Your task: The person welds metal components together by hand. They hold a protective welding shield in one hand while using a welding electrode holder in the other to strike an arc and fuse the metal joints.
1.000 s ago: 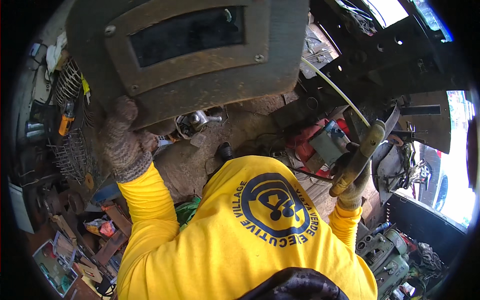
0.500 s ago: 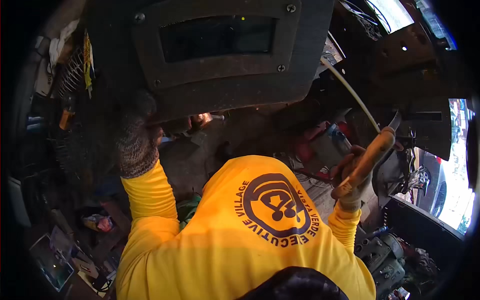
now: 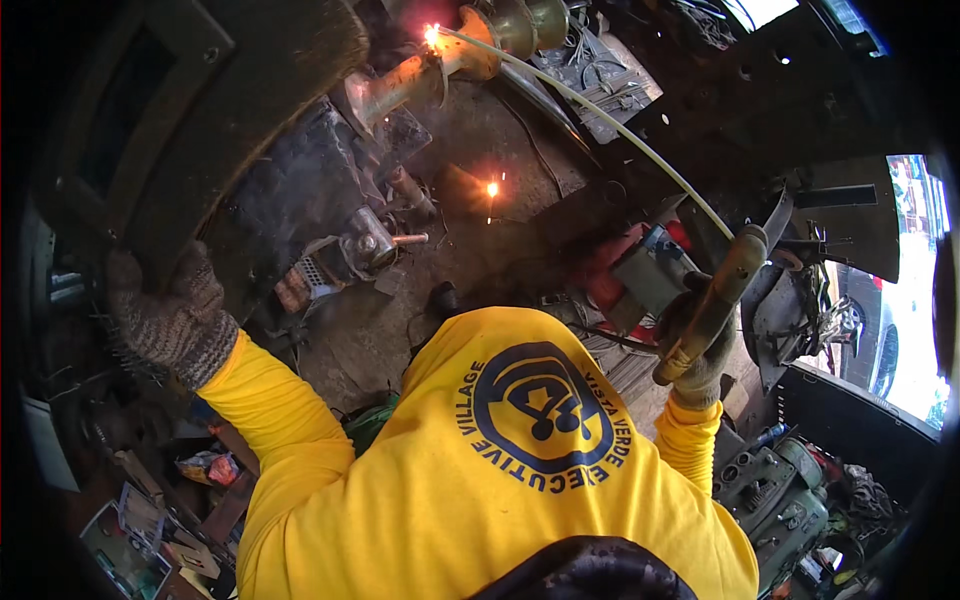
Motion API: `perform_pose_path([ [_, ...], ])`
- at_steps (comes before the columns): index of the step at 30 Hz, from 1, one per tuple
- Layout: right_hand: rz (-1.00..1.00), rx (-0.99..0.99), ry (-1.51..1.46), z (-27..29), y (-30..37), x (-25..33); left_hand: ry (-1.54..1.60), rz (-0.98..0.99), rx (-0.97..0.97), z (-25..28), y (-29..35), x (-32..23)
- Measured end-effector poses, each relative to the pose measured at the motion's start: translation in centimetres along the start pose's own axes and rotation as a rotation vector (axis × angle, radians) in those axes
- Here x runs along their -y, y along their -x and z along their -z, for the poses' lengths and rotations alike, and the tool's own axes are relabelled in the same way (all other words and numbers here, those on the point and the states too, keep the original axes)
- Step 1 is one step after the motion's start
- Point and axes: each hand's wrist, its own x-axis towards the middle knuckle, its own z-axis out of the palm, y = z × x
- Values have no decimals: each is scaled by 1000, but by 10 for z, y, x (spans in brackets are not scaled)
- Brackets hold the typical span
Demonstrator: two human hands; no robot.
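My left hand, in a grey-brown knit glove, grips the lower edge of a dark welding shield with a framed window, tilted off to the far left. In my gloved right hand is an electrode holder, its worn tan grip wrapped by my fingers. From its jaws a long pale welding rod slants up to the left. The rod's far tip meets a rusty flanged metal shaft, where a bright orange-white glow burns. Part of the shaft is hidden by the shield.
A glowing spark shows over the dark floor. A metal clamp-like piece stands below the shaft. Loose rods lie on a plate at the back. Greasy machinery sits at lower right, and a grey box lies near my right hand.
My left hand has swung the welding shield left and away, uncovering the shaft and the glow. The right hand has shifted slightly, still holding the electrode holder.
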Motion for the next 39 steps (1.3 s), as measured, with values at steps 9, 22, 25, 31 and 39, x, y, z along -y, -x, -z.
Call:
perform_pose_path([
  [9,-67,-45,46,-8,0,10,90,99,40,-21,10,22],
  [22,9,25,175,-10,-2,12,-303,53,25,-55,31,61],
  [25,-24,-26,24,-8,-2,8,-294,55,32,-56,32,61],
  [31,137,52,-39,9,0,-8,-125,110,28,-54,18,62],
  [39,63,47,64,1,-2,0,205,93,90,-29,7,20],
])
